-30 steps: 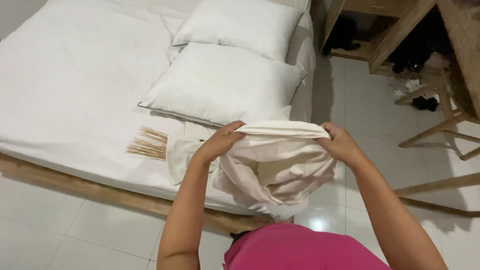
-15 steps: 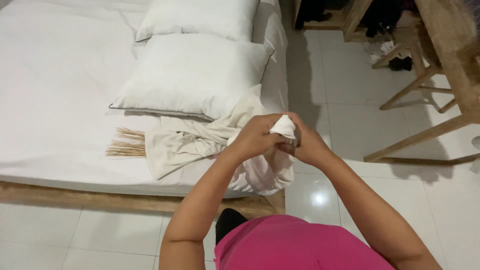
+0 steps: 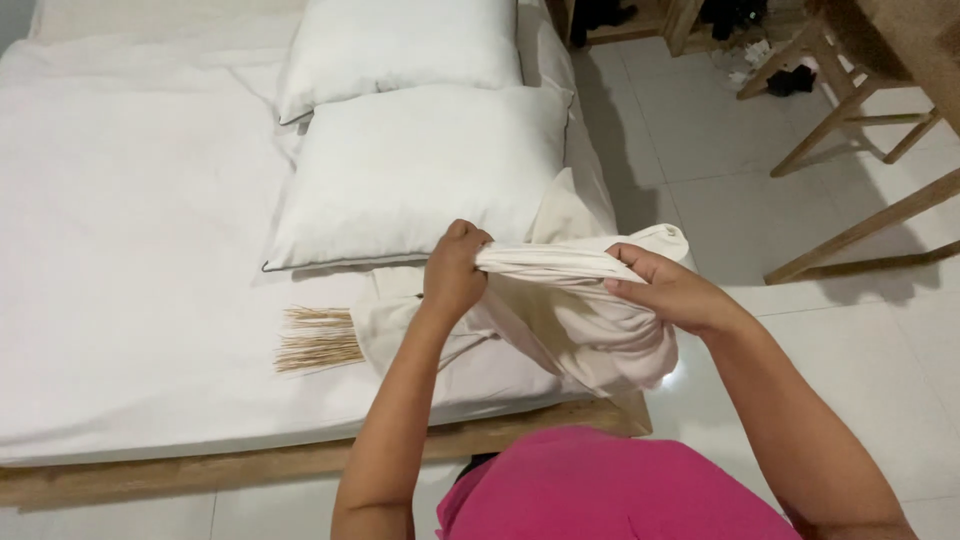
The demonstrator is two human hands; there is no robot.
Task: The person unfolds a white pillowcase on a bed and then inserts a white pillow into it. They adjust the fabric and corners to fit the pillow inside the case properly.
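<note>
A cream cloth (image 3: 575, 320) hangs bunched between my two hands over the bed's near corner. My left hand (image 3: 455, 268) is a fist closed on the cloth's gathered top edge. About a hand's width to the right, my right hand (image 3: 672, 292) pinches the same edge, and the stretch between the hands is pulled taut. The rest of the cloth sags below and trails onto the mattress (image 3: 130, 330). A bundle of thin straw bristles (image 3: 318, 338) lies on the sheet just left of the cloth.
Two white pillows (image 3: 420, 175) lie at the head of the bed beyond my hands. The wooden bed frame (image 3: 250, 465) runs along the near edge. Wooden furniture legs (image 3: 850, 110) stand on the white tiled floor at right.
My hands, which met at one point half a second ago, have drawn apart along the cloth's edge, stretching it flat between them. The view has shifted slightly.
</note>
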